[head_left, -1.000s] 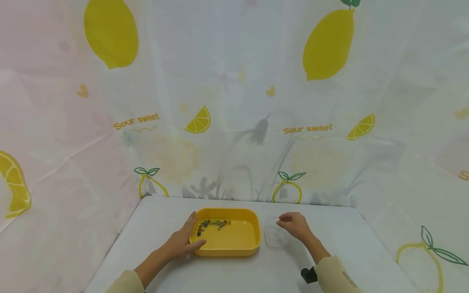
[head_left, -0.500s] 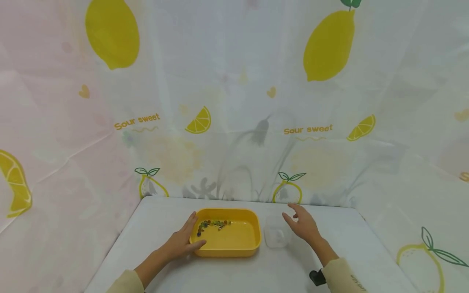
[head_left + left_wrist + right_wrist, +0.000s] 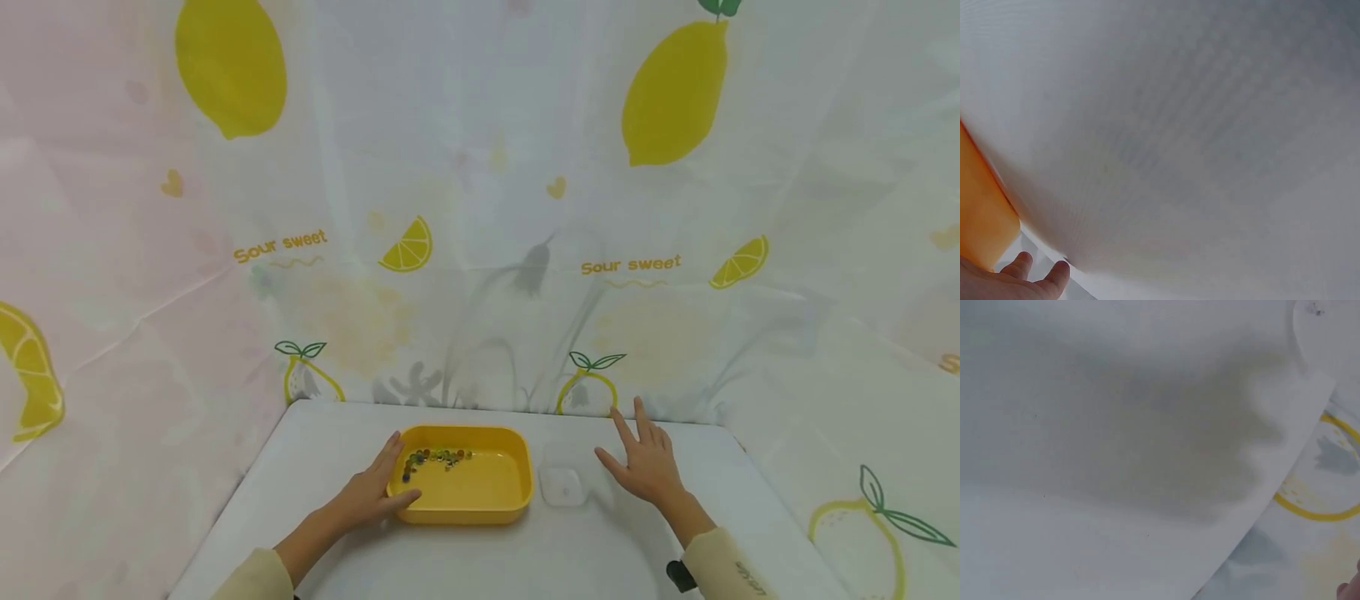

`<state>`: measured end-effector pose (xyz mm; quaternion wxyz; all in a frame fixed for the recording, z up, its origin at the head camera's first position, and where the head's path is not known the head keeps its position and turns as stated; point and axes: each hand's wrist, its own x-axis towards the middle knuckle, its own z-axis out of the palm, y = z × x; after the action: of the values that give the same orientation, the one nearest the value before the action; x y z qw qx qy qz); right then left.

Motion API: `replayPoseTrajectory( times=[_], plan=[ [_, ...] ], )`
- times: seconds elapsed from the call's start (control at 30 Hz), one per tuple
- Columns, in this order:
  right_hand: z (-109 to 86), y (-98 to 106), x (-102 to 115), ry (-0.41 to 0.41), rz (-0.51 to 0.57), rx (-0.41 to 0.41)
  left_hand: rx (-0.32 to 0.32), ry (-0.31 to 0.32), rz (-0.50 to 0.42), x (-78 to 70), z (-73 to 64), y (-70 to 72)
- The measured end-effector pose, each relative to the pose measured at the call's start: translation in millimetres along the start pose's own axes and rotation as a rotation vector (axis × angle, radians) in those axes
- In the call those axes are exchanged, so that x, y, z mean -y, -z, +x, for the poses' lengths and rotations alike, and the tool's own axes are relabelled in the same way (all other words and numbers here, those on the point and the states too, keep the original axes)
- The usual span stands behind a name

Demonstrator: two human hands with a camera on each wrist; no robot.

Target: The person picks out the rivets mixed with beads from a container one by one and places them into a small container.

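Observation:
A yellow plastic tray [image 3: 465, 515] stands on the table, with several small coloured glass marbles [image 3: 422, 457] along its far left side. My left hand [image 3: 367, 493] rests against the tray's left end, fingers extended along the side and thumb over the near left corner. In the left wrist view, fingertips [image 3: 1054, 278] appear beside the orange-yellow tray wall [image 3: 985, 206]. Right of the tray sits a small clear plastic container [image 3: 562, 486]. My right hand [image 3: 647, 467] is held farther right, fingers spread, with nothing in it. Part of that container [image 3: 1329, 337] shows in the right wrist view.
The white table [image 3: 480, 562] ends at the back against a lemon-printed cloth backdrop [image 3: 480, 333], which also hangs at both sides. A black strap piece [image 3: 681, 575] is near the right sleeve [image 3: 723, 565].
My right hand has moved from above the clear container away to the right, and its fingers have gone from bunched to spread. The left hand and tray stay in place.

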<state>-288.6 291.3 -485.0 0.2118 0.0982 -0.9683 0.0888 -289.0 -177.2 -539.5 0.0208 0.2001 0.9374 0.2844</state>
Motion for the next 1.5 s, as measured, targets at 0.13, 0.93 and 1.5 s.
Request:
replayPoseTrajectory(
  times=[0.13,0.93,1.5],
  plan=[
    [3.0,-0.4,-5.9,0.024,-0.037,0.020,-0.013,0.012,-0.007,-0.2,2.6,2.1],
    [-26.5,-24.6,-4.8,0.024,-0.042,0.007,0.026,-0.037,-0.030,6.9,-9.3,-13.2],
    [-20.6,-24.3,-7.3,0.018,-0.044,-0.010,0.056,-0.008,-0.017,4.1,-3.6,-5.7]
  ],
)
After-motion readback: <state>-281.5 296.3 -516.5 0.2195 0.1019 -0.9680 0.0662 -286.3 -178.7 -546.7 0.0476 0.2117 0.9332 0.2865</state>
